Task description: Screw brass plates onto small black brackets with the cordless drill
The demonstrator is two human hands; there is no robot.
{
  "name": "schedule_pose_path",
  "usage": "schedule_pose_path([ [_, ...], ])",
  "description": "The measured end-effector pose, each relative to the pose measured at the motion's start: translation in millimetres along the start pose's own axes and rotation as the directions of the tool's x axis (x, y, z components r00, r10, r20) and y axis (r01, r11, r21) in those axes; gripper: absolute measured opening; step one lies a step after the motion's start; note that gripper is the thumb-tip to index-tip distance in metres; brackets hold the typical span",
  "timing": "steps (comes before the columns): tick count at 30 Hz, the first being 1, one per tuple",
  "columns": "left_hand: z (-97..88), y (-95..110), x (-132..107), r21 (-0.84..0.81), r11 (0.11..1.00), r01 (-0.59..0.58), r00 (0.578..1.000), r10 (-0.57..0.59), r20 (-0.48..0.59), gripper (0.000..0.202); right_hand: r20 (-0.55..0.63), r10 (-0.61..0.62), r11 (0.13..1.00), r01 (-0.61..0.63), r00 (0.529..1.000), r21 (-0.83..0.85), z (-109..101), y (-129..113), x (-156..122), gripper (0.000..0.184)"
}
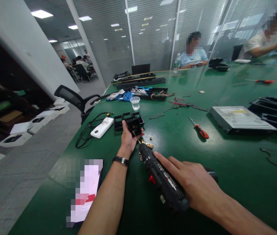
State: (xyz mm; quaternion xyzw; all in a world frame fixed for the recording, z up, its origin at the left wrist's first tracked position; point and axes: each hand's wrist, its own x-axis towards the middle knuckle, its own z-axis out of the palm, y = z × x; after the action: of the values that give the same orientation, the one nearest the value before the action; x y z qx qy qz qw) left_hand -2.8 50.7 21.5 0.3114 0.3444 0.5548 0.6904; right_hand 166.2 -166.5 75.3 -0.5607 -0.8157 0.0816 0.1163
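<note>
My left hand (128,137) grips a small black plastic frame part (133,123) on the green table (226,156), fingers wrapped round its near edge. My right hand (193,186) is closed round a black cordless drill (161,178) with a red switch. The drill's bit points up and left at the black part, close to my left thumb. A few small brass pieces (149,145) lie on the table just beside the drill's nose. A black wristband sits on my left wrist.
A white power adapter with black cable (102,127) lies left of the part. A clear plastic cup (135,102), a red-handled screwdriver (199,129), a grey optical drive (238,119) and black trays (272,107) sit further off. Two people sit at the far side. An office chair (76,99) stands left.
</note>
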Motion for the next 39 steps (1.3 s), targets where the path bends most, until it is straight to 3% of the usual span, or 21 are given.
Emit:
schedule_pose_path([
  [6, 0.0, 1, -2, -0.044, 0.999, -0.020, 1.000, 0.020, -0.006, 0.079, -0.021, 0.025, 0.942, -0.016, 0.999, 0.336, -26, 5, -9, 0.098],
  [9, 0.9, 2, -5, -0.050, 0.999, -0.022, 1.000, 0.021, -0.023, 0.080, -0.032, 0.013, 0.907, 0.002, 0.999, 0.422, -39, 7, -14, 0.091],
  [19, -0.4, 8, -17, -0.126, 0.992, -0.021, 0.998, 0.027, 0.049, 0.084, -0.105, 0.021, 0.870, 0.034, 0.994, 0.491, -33, 28, -22, 0.073],
  [23, 4.0, 6, -22, -0.071, 0.996, -0.052, 0.994, 0.059, 0.089, 0.068, -0.144, 0.050, 0.872, 0.027, 0.988, 0.489, -36, 25, -19, 0.067],
  [28, 13.5, -3, -24, -0.057, 0.992, -0.115, 0.993, 0.117, 0.022, 0.054, -0.162, 0.032, 0.865, 0.054, 0.986, 0.499, -30, 21, -16, 0.069],
  [33, 17.8, -10, -21, 0.029, 0.986, -0.164, 0.984, 0.166, -0.059, 0.054, -0.072, 0.009, 0.855, 0.030, 0.997, 0.517, -21, 17, -18, 0.077],
  [39, 24.1, -14, -22, 0.118, 0.969, -0.215, 0.968, 0.228, -0.108, 0.050, -0.062, -0.002, 0.852, 0.034, 0.998, 0.522, -29, 16, -22, 0.076],
])
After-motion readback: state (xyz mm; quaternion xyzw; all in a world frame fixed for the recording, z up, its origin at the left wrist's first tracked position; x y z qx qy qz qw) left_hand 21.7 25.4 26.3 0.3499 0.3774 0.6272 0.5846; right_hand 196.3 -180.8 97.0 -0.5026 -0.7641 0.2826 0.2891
